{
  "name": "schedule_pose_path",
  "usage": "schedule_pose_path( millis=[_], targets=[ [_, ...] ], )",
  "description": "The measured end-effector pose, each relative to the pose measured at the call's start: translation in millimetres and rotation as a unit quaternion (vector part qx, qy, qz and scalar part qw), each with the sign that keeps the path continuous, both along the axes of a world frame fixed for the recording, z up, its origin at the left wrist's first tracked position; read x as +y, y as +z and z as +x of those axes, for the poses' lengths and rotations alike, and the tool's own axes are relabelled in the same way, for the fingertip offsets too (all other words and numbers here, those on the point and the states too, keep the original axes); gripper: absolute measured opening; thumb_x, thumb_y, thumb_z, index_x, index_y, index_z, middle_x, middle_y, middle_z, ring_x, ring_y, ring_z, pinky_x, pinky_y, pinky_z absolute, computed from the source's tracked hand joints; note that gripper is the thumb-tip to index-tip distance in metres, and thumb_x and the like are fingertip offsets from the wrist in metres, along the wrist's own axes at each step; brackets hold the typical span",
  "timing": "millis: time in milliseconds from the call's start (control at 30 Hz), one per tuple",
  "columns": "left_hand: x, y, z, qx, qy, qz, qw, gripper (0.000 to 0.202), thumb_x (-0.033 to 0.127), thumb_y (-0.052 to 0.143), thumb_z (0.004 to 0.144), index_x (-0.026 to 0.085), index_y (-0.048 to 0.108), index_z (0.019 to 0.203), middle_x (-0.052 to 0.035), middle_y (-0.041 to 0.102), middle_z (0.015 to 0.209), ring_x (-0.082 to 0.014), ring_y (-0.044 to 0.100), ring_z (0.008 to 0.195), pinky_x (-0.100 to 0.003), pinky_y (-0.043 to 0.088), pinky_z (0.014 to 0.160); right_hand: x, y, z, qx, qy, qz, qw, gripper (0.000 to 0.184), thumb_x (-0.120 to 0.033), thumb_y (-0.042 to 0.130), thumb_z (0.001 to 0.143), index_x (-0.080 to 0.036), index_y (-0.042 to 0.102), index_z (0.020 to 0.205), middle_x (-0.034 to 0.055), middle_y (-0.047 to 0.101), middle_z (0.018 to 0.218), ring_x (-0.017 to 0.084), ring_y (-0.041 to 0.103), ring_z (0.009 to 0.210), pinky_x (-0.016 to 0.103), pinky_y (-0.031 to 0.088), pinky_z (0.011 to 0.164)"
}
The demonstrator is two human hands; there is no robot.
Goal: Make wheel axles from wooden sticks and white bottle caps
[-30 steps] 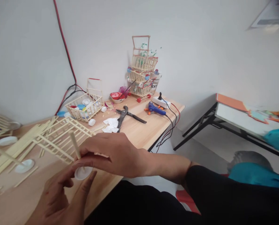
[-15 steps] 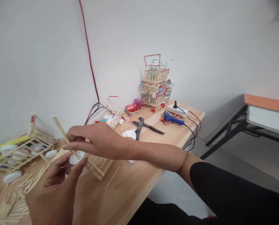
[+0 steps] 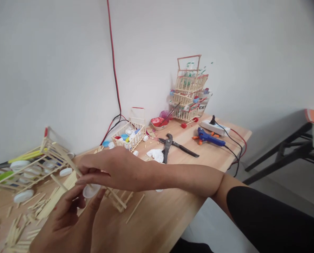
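My left hand [image 3: 70,218] pinches a small white bottle cap [image 3: 91,191] by its rim, hollow side up. Above it my right hand [image 3: 112,168] is closed round a thin wooden stick [image 3: 72,164], which slants down so that its lower end meets the inside of the cap. Whether the stick is fixed to the cap I cannot tell. Just behind and below my hands lies a small frame of wooden sticks [image 3: 118,200], partly covered by my right wrist. A single loose stick [image 3: 135,209] rests to its right.
Left stands a stick basket [image 3: 30,172] with caps, near cut sticks [image 3: 16,228]. Farther back are a cap-filled basket [image 3: 137,138], red paint dish [image 3: 159,123], black cutter [image 3: 168,146], blue glue gun [image 3: 209,137], power strip [image 3: 215,126] and stacked stick carts [image 3: 188,88].
The view has shifted, so the table's things appear farther right. Both hands keep their hold on the cap and the stick, and the stick leans over more.
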State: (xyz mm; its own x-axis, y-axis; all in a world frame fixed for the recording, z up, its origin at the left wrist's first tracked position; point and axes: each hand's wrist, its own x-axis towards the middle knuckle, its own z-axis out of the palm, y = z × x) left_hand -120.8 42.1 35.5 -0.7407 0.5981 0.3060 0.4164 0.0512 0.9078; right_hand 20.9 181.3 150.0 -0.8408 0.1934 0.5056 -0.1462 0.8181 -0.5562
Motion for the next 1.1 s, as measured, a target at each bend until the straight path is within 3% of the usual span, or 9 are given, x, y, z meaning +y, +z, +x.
schedule_pose_path(
  millis=[167, 267, 467, 633, 833, 1100],
  targets=[
    [-1.2, -3.5, 0.9, -0.021, -0.008, -0.001, 1.0, 0.061, 0.061, 0.083, 0.076, 0.028, 0.073, 0.126, 0.001, 0.072, 0.098, -0.019, 0.066, 0.086, -0.032, 0.056, 0.077, -1.3, 0.3, 3.2, -0.001, -0.002, -0.009, 1.0, 0.026, -0.028, 0.054, 0.106, -0.023, 0.046, 0.081, -0.0031, 0.058, 0.08, 0.011, 0.054, 0.075, 0.023, 0.043, 0.073],
    [-3.1, -0.8, 0.8, -0.022, 0.008, -0.017, 1.0, 0.061, 0.064, 0.082, 0.076, 0.029, 0.074, 0.126, 0.0019, 0.072, 0.095, -0.0189, 0.065, 0.085, -0.031, 0.054, 0.075, -0.5, -1.5, 3.1, -0.009, 0.006, 0.004, 1.0, 0.027, -0.034, 0.051, 0.108, -0.022, 0.048, 0.084, -0.0032, 0.058, 0.082, 0.011, 0.054, 0.078, 0.023, 0.042, 0.076],
    [-2.0, 23.0, 14.5, -0.001, 0.074, -0.034, 0.997, 0.064, 0.073, 0.081, 0.068, 0.033, 0.078, 0.118, 0.0048, 0.071, 0.084, -0.0189, 0.065, 0.079, -0.034, 0.052, 0.08, 1.5, -4.9, 0.5, -0.011, 0.022, 0.048, 0.999, 0.031, -0.036, 0.044, 0.11, -0.022, 0.047, 0.083, -0.0015, 0.056, 0.084, 0.013, 0.053, 0.082, 0.025, 0.038, 0.078],
    [-0.2, 37.9, 26.9, -0.028, 0.067, -0.032, 0.997, 0.062, 0.073, 0.083, 0.061, 0.03, 0.08, 0.104, 0.0046, 0.068, 0.076, -0.0188, 0.061, 0.07, -0.036, 0.055, 0.076, 0.1, -2.4, -2.7, -0.028, 0.0, 0.061, 0.998, 0.035, -0.034, 0.044, 0.111, -0.021, 0.045, 0.079, -0.0013, 0.058, 0.081, 0.012, 0.051, 0.078, 0.025, 0.035, 0.073],
    [-0.7, 36.8, 28.7, -0.035, 0.07, -0.02, 0.997, 0.059, 0.072, 0.084, 0.063, 0.032, 0.079, 0.107, 0.0043, 0.069, 0.078, -0.0193, 0.062, 0.073, -0.036, 0.055, 0.079, 1.1, -4.8, -5.9, -0.034, -0.02, 0.074, 0.996, 0.034, -0.034, 0.049, 0.109, -0.02, 0.049, 0.078, -0.0011, 0.062, 0.082, 0.012, 0.051, 0.076, 0.025, 0.035, 0.07],
    [0.9, 38.3, 27.9, -0.056, 0.076, -0.029, 0.995, 0.065, 0.075, 0.085, 0.056, 0.031, 0.081, 0.104, 0.0042, 0.07, 0.078, -0.018, 0.058, 0.069, -0.035, 0.052, 0.074, 0.6, -8.9, -5.9, -0.017, -0.026, 0.078, 0.996, 0.03, -0.034, 0.053, 0.107, -0.022, 0.049, 0.08, -0.0004, 0.066, 0.084, 0.013, 0.056, 0.08, 0.026, 0.041, 0.076]
  ],
)
